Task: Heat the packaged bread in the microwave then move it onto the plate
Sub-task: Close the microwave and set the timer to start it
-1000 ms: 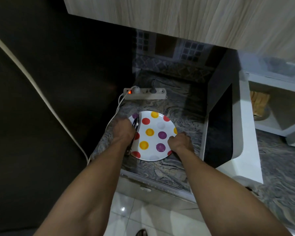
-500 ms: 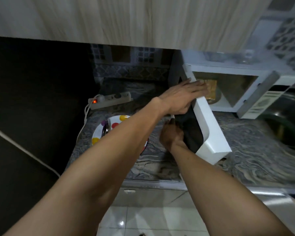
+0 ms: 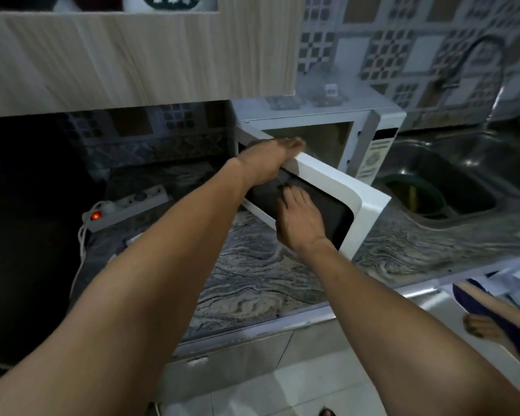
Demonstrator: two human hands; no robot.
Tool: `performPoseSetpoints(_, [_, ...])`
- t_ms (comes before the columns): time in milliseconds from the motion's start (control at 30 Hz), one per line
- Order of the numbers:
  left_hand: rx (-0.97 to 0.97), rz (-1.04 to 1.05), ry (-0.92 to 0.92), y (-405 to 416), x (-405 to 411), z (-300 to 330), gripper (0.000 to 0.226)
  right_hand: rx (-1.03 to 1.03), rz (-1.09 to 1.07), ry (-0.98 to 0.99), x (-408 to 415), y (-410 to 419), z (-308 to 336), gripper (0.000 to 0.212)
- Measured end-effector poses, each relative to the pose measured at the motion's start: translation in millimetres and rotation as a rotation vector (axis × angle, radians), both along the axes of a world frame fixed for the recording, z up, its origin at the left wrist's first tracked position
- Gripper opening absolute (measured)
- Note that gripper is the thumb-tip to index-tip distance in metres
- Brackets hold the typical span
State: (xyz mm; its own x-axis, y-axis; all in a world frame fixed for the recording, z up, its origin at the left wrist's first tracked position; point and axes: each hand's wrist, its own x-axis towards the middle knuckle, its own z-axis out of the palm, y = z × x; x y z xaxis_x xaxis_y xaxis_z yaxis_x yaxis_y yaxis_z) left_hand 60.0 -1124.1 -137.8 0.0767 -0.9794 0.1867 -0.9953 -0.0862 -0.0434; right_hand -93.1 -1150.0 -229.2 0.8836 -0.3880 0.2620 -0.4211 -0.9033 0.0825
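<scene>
- Marbled table (image 3: 252, 274) carries white microwave (image 3: 373, 136); bread unseen.
- Your left hand (image 3: 267, 162) and right hand (image 3: 300, 217) lie flat-fingered on door (image 3: 342, 190).
- Judgement: packaged bread is light, soft; pinch wrapper edge.

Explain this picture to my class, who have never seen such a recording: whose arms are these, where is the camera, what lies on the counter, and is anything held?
The camera sits on a person's head, looking forward and down, so the arms are the wearer's own. The left hand reaches over the top edge of the open microwave door. The right hand rests flat on the door's dark window. Neither grips anything. On the marbled counter stand the white microwave and a power strip with a lit red switch. A sink lies to the right. No bread shows.
</scene>
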Motion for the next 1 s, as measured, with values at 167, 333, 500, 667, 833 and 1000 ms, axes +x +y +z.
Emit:
performPoseSetpoints(167, [0.084,0.191,-0.054,-30,-19,7,0.074,-0.123,-0.069,-0.087,-33,-41,19,0.045])
performPoseSetpoints(333, [0.098,0.31,-0.025,-51,-30,5,0.072,-0.165,-0.197,-0.16,-64,-79,45,0.05])
performPoseSetpoints(500, [0.094,0.375,-0.047,-66,-38,9,0.079,-0.044,-0.334,-0.259,-84,-127,60,0.041])
performPoseSetpoints(667, [0.144,0.448,-0.021,-87,-39,10,0.082,0.035,-0.275,-0.256,-84,-168,73,0.042])
performPoseSetpoints(833, [0.143,0.543,-0.013,-105,-42,5,0.084,0.099,-0.249,-0.127,-78,-213,84,0.052])
performPoseSetpoints(1000, [0.177,0.676,-0.017,-126,-48,0,0.082,0.247,-0.25,0.059,-66,-266,94,0.073])
